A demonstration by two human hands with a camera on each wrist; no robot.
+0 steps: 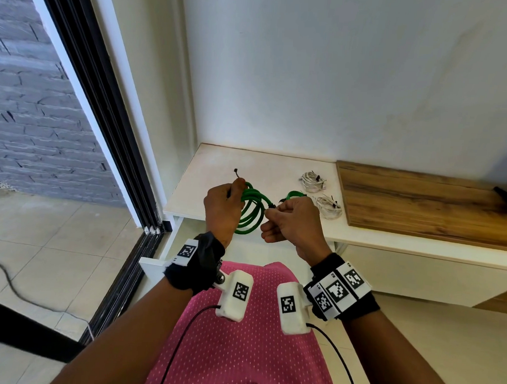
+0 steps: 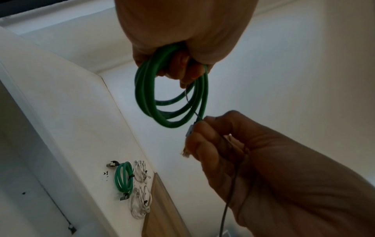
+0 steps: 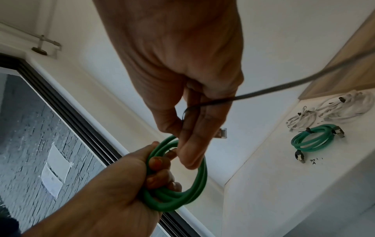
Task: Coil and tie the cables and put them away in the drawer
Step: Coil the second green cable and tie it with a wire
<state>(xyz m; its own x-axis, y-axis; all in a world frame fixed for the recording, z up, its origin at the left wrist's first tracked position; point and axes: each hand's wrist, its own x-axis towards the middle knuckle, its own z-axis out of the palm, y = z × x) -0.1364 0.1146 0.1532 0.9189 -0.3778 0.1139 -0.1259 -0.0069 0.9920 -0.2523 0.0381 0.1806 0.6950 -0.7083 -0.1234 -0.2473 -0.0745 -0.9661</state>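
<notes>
A smooth, round green rubber-sheathed cable coil (image 1: 250, 210) is held in the air above the front edge of the white cabinet top (image 1: 215, 175), several loops being clenched in the curled fingers of the left hand (image 1: 222, 212). A thin black cable tie (image 1: 236, 173) sticks up past that hand's thumb. The coil's loose end, with its clear plastic plug (image 2: 186, 150), is pinched by the right hand (image 1: 292, 221). On the cabinet top a second green coil, already bound (image 2: 124, 178), is laid just beside two tied bundles of thin white cable (image 1: 314, 181) (image 1: 329, 207). A wood-grain panel (image 1: 422, 203) lies next to them. The white drawer (image 1: 167, 247) below is pulled open; its inside is hidden by the arms and pink dotted fabric (image 1: 238, 338).
</notes>
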